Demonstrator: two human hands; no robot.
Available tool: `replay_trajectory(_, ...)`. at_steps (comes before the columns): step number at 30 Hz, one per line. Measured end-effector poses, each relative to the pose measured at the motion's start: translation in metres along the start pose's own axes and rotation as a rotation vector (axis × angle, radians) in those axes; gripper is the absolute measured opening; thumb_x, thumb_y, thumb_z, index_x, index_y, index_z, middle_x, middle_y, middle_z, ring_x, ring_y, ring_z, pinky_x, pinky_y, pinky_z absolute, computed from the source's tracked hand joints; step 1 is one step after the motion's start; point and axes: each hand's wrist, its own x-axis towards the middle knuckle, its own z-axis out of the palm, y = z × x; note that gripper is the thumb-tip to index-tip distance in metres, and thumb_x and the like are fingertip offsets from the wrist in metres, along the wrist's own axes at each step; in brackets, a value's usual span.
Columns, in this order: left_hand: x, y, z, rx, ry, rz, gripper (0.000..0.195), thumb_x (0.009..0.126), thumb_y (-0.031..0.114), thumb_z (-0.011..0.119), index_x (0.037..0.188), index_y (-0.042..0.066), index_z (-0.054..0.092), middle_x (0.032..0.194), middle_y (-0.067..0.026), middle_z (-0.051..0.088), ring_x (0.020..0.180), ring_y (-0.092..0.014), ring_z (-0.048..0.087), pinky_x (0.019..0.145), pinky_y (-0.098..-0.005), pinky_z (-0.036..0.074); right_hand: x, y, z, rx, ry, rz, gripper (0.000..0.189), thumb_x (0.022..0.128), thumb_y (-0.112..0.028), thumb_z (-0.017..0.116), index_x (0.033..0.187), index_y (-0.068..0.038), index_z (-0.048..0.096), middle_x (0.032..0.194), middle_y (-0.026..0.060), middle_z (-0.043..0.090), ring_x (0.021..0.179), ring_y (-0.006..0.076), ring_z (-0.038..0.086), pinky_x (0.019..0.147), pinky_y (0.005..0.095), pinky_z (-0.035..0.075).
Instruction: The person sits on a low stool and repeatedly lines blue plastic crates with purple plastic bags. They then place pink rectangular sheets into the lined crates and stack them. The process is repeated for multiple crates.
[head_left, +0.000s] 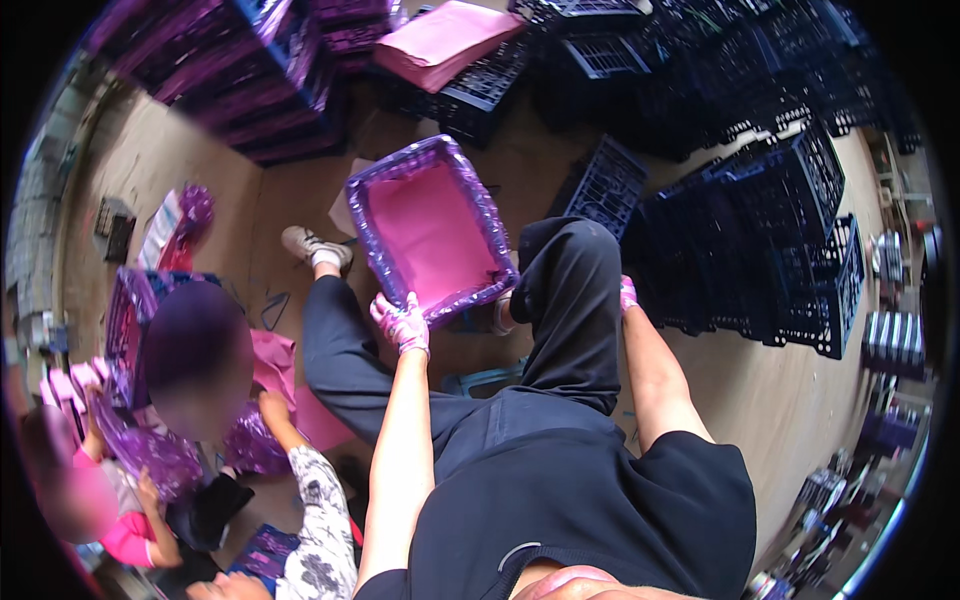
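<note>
A crate lined with shiny purple plastic film stands before me, with a pink sheet covering its bottom. My left hand, in a pink patterned glove, grips the crate's near rim at its lower left corner. Beyond my raised knee, my right hand, gloved alike, is mostly hidden; whether it holds anything does not show. Close to it, on the right, rise nested dark plastic crates.
A pink paper stack lies on dark crates at the top. Purple-wrapped crates are piled upper left. A dark crate lies beyond my knee. At left, co-workers handle purple film beside another lined crate.
</note>
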Motion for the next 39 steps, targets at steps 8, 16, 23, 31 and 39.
replay_trajectory(8,-0.005,-0.006,0.023,0.013,0.04,-0.029,0.042,0.082,0.011,0.056,0.121,0.0,0.044,0.119,-0.021,0.047,0.105,-0.036,0.051,0.089,-0.0396,0.041,0.021,-0.098,0.014,0.537,0.266,0.207,0.059,0.085,-0.048,0.057,0.115,0.003,0.053,0.117,0.0194,0.057,0.111,0.0313,0.054,0.09,0.0404,0.044)
replay_trajectory(16,-0.001,-0.02,0.04,0.054,0.02,-0.111,0.051,0.083,0.012,0.057,0.128,-0.005,0.039,0.129,-0.0215,0.044,0.118,-0.035,0.045,0.101,-0.036,0.035,0.058,-0.118,0.03,-0.132,0.612,-0.048,0.043,0.092,-0.038,0.043,0.095,0.003,0.056,0.095,0.0278,0.061,0.092,0.0425,0.058,0.078,0.0461,0.046)
replay_trajectory(23,0.005,-0.031,0.043,-0.015,0.004,-0.129,0.051,0.082,0.012,0.053,0.127,-0.005,0.039,0.126,-0.0232,0.045,0.114,-0.035,0.048,0.097,-0.0363,0.038,0.036,-0.2,-0.003,-0.23,0.566,-0.394,0.037,0.091,-0.037,0.05,0.087,-0.001,0.057,0.085,0.021,0.062,0.082,0.0383,0.06,0.071,0.0434,0.045)
replay_trajectory(31,-0.001,0.006,0.003,0.072,-0.091,-0.052,0.063,0.08,0.038,0.063,0.128,0.004,0.039,0.131,-0.0186,0.041,0.113,-0.037,0.047,0.094,-0.0422,0.04,-0.058,-0.277,-0.112,-0.046,0.447,-0.925,0.032,0.094,-0.029,0.051,0.088,0.002,0.057,0.074,0.0091,0.057,0.068,0.0174,0.048,0.065,0.0311,0.042)
replay_trajectory(39,-0.014,0.04,-0.035,-0.11,0.307,0.345,0.069,0.074,0.034,0.07,0.127,0.004,0.039,0.13,-0.0206,0.038,0.117,-0.038,0.041,0.098,-0.0441,0.034,-0.185,-0.346,-0.119,0.229,0.215,-1.1,0.021,0.093,-0.023,0.054,0.079,-0.006,0.055,0.068,-0.007,0.045,0.063,0.0037,0.036,0.056,0.0198,0.03)
